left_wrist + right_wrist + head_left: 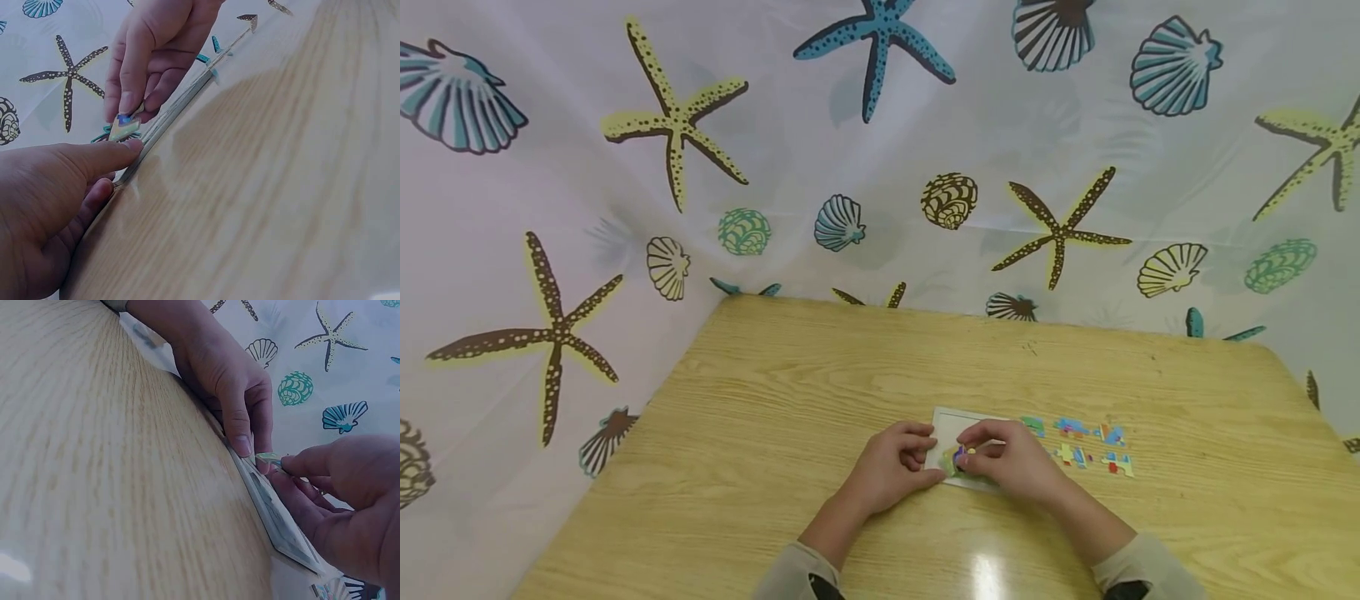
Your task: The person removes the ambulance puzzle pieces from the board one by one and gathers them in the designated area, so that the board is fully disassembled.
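A shallow white puzzle tray lies flat on the wooden table. My left hand holds the tray at its left side, with the thumb by the near left corner and the other fingers curled at the edge. Over that same corner, my right hand pinches a colourful puzzle piece between thumb and fingers. The piece looks tilted in the left wrist view. From the head view, green and yellow colouring shows beneath the fingertips; whether it belongs to a second piece I cannot tell. The right hand hides part of the tray.
Right of the tray lie several loose puzzle pieces in two rough rows, among them a blue one, an orange and blue one and one with red. A white curtain printed with starfish and shells hangs behind the table.
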`<control>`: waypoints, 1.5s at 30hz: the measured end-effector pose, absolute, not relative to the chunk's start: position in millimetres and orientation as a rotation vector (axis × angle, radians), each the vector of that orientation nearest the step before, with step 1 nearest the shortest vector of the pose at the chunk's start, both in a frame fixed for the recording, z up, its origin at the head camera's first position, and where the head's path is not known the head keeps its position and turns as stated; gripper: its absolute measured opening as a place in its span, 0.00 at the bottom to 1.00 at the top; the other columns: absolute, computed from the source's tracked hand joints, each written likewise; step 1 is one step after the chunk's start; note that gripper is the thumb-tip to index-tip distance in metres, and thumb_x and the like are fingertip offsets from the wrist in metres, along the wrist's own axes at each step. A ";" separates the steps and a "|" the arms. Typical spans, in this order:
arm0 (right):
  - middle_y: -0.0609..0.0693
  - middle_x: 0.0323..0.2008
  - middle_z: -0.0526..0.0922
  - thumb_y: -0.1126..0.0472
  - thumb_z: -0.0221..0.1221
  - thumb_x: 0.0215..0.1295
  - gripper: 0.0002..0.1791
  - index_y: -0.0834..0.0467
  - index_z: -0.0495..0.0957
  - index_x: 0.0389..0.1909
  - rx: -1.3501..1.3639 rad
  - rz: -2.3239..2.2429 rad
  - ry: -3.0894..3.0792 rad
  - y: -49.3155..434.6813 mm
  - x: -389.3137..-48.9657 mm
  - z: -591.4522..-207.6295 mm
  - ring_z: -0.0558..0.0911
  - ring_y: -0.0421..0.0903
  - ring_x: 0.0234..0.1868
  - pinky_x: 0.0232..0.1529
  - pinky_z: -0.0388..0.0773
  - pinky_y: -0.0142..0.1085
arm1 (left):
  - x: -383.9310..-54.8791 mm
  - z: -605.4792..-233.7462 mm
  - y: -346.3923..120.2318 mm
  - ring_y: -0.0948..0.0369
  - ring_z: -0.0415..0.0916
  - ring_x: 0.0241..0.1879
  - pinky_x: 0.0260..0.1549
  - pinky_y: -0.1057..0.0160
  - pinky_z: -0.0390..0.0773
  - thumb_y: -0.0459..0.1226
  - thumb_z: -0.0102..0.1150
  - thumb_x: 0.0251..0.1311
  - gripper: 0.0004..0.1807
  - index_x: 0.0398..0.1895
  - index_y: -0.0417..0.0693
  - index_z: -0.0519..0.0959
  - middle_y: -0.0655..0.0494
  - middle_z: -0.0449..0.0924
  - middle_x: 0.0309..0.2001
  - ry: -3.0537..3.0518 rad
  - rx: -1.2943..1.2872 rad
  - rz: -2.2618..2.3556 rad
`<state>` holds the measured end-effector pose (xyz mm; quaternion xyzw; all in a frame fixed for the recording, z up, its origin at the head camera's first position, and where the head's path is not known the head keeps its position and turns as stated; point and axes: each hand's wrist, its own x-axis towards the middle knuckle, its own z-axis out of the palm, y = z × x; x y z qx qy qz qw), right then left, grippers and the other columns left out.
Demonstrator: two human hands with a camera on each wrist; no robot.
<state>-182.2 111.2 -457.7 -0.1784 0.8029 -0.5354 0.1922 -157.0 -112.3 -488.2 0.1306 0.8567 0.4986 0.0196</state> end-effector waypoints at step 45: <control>0.52 0.37 0.87 0.61 0.68 0.62 0.10 0.64 0.82 0.39 -0.110 -1.470 2.538 187.6 -155.4 -466.0 0.85 0.43 0.34 0.35 0.84 0.31 | -158.3 -490.5 -110.4 0.64 0.74 0.38 0.35 0.73 0.76 0.37 0.77 0.50 0.23 0.50 0.40 0.85 0.52 0.78 0.59 2.625 0.307 1.600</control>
